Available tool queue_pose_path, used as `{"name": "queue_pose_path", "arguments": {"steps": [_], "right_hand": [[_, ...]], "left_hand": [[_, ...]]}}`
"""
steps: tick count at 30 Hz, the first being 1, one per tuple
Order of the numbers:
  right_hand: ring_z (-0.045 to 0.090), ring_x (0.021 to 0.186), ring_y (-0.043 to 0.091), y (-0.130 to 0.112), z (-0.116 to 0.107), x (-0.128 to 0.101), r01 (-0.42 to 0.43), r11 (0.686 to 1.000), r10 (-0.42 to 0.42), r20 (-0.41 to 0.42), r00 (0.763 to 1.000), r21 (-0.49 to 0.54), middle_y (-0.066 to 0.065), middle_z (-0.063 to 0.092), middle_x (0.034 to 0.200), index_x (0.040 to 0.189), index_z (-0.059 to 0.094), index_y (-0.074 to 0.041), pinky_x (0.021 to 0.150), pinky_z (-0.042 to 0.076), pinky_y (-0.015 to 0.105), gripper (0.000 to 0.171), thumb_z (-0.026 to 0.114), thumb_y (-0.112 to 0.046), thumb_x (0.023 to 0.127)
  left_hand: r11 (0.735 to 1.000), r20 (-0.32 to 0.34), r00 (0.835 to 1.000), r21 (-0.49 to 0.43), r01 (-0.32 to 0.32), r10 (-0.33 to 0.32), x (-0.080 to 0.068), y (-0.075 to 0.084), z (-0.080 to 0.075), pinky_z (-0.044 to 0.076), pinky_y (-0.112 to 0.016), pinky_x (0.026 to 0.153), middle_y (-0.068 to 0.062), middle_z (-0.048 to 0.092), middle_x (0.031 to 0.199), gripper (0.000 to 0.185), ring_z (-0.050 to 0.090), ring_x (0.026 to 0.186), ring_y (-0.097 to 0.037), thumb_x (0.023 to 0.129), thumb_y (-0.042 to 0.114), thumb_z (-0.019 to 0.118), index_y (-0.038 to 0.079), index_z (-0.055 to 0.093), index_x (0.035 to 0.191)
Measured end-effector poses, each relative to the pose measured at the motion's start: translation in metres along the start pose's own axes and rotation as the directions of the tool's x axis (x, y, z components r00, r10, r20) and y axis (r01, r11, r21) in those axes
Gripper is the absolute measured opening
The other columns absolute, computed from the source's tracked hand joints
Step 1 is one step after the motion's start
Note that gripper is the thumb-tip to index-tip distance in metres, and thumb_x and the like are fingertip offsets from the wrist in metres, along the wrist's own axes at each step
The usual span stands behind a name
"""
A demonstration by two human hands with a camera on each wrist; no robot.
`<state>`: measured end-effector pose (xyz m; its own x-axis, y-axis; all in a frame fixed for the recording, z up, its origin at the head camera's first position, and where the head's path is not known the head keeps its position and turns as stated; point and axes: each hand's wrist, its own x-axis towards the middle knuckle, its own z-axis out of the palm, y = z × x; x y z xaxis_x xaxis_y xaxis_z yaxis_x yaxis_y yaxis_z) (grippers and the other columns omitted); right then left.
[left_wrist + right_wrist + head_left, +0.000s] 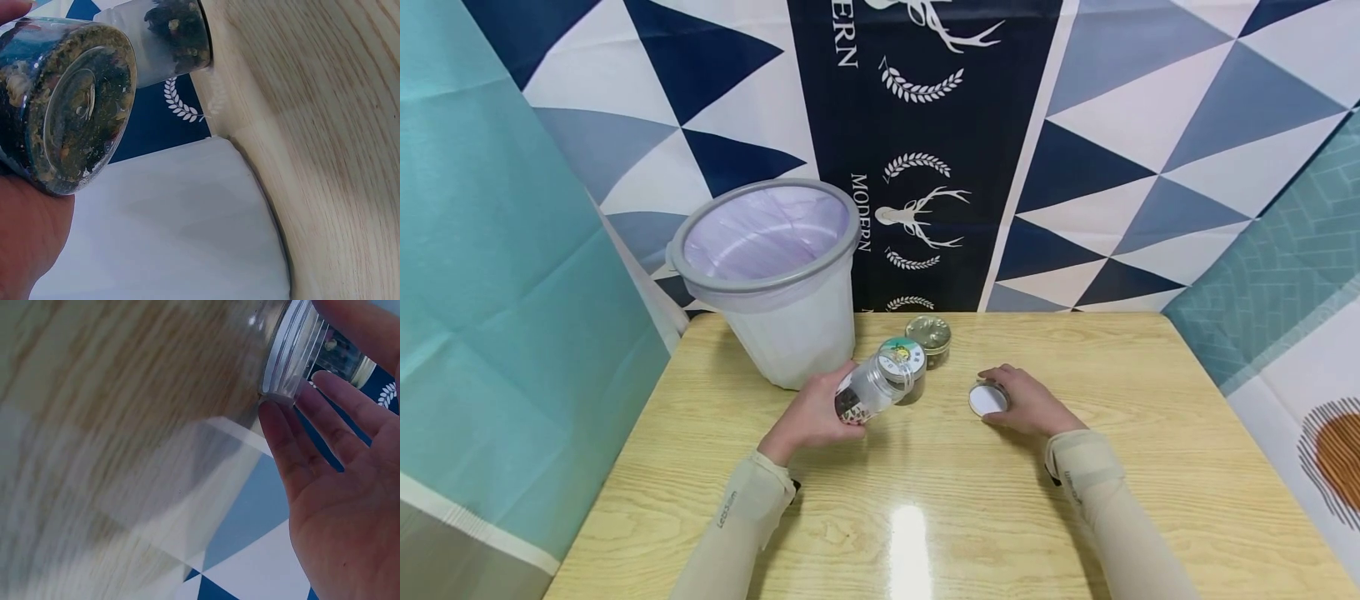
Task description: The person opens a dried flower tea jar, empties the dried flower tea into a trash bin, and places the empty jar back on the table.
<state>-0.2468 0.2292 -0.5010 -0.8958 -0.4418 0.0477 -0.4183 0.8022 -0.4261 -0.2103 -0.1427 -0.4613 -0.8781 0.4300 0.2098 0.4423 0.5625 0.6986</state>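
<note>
My left hand point(820, 408) grips a clear jar point(868, 392) round its body, tilted with its uncovered mouth toward the upper right. Dark, leafy dried bits with paler flecks lie toward its base, seen through the bottom of the jar point(81, 109) in the left wrist view. A round lid point(988, 399), its white inside facing up, is pinched at the rim between the thumb and fingers of my right hand point(1026, 402), low over the table. Just beyond the tilted jar's mouth stands another jar with a green-and-white printed lid point(904, 354).
A jar with a gold-coloured lid point(928, 333) stands behind the printed one. The white bin point(797, 329), with a grey rim and pale purple liner, is at the table's back left. A patterned cloth point(1097, 167) hangs behind the wooden table point(970, 508).
</note>
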Motion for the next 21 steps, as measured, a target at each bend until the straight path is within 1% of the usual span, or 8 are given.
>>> {"name": "queue_pose_path", "arguments": {"steps": [4, 7, 11, 14, 17, 19, 21], "right_hand": [[0.063, 0.104, 0.032, 0.0, 0.0, 0.0, -0.01, 1.0, 0.01, 0.005, 1.0, -0.004, 0.017, 0.066, 0.117, 0.13, 0.065, 0.003, 0.091, 0.054, 0.052, 0.063, 0.091, -0.018, 0.077], [0.063, 0.106, 0.034, -0.002, -0.001, 0.0, -0.025, 1.0, 0.025, 0.01, 1.0, -0.001, 0.019, 0.064, 0.121, 0.134, 0.063, 0.001, 0.092, 0.054, 0.053, 0.066, 0.091, -0.022, 0.078], [0.06, 0.119, 0.04, -0.006, -0.008, 0.0, -0.054, 0.998, 0.054, -0.013, 0.998, 0.011, 0.021, 0.059, 0.132, 0.144, 0.057, -0.003, 0.101, 0.051, 0.059, 0.068, 0.083, -0.032, 0.088], [0.056, 0.128, 0.043, -0.015, -0.021, 0.007, -0.04, 0.999, 0.042, -0.082, 0.996, 0.026, 0.02, 0.057, 0.137, 0.148, 0.054, -0.006, 0.107, 0.046, 0.063, 0.064, 0.076, -0.033, 0.095], [0.055, 0.129, 0.042, -0.036, -0.042, 0.021, 0.014, 1.0, -0.01, -0.172, 0.985, 0.024, 0.019, 0.056, 0.138, 0.149, 0.053, -0.009, 0.107, 0.046, 0.062, 0.06, 0.074, -0.03, 0.097], [0.056, 0.126, 0.039, -0.055, -0.056, 0.035, 0.072, 0.997, -0.069, -0.235, 0.97, 0.004, 0.017, 0.057, 0.135, 0.149, 0.054, -0.011, 0.105, 0.048, 0.06, 0.059, 0.074, -0.028, 0.096], [0.056, 0.122, 0.035, -0.077, -0.07, 0.049, 0.142, 0.989, -0.144, -0.289, 0.947, -0.028, 0.015, 0.058, 0.132, 0.149, 0.055, -0.013, 0.102, 0.05, 0.057, 0.058, 0.075, -0.028, 0.096]], "left_hand": [[1.0, -0.005, 1.0, 0.005, 0.0, 0.0, 0.0, -0.001, 0.002, 0.056, -0.03, 0.077, 0.003, 0.07, 0.098, 0.067, 0.065, 0.086, -0.015, 0.061, 0.011, 0.092, 0.019, 0.061, 0.12], [1.0, -0.002, 1.0, -0.003, 0.002, -0.002, -0.002, -0.001, 0.001, 0.056, -0.03, 0.077, 0.004, 0.07, 0.098, 0.068, 0.064, 0.086, -0.014, 0.061, 0.012, 0.092, 0.019, 0.06, 0.121], [1.0, -0.022, 1.0, -0.022, 0.004, -0.005, -0.005, 0.004, -0.008, 0.055, -0.031, 0.075, 0.003, 0.069, 0.097, 0.071, 0.063, 0.085, -0.015, 0.061, 0.013, 0.091, 0.019, 0.059, 0.124], [1.0, -0.078, 0.997, 0.023, -0.01, 0.012, -0.006, 0.011, -0.022, 0.055, -0.032, 0.074, 0.001, 0.069, 0.096, 0.074, 0.062, 0.084, -0.016, 0.06, 0.016, 0.091, 0.017, 0.059, 0.126], [0.995, -0.148, 0.988, 0.098, -0.028, 0.042, -0.008, 0.023, -0.042, 0.055, -0.035, 0.074, -0.004, 0.069, 0.098, 0.076, 0.062, 0.086, -0.019, 0.058, 0.021, 0.092, 0.013, 0.06, 0.126], [0.991, -0.189, 0.98, 0.126, -0.036, 0.059, -0.011, 0.034, -0.059, 0.057, -0.039, 0.074, -0.007, 0.069, 0.1, 0.077, 0.064, 0.087, -0.023, 0.058, 0.021, 0.092, 0.01, 0.059, 0.126], [0.989, -0.222, 0.972, 0.142, -0.043, 0.074, -0.014, 0.044, -0.077, 0.059, -0.042, 0.075, -0.01, 0.07, 0.104, 0.079, 0.066, 0.089, -0.025, 0.058, 0.021, 0.093, 0.009, 0.059, 0.128]]}}
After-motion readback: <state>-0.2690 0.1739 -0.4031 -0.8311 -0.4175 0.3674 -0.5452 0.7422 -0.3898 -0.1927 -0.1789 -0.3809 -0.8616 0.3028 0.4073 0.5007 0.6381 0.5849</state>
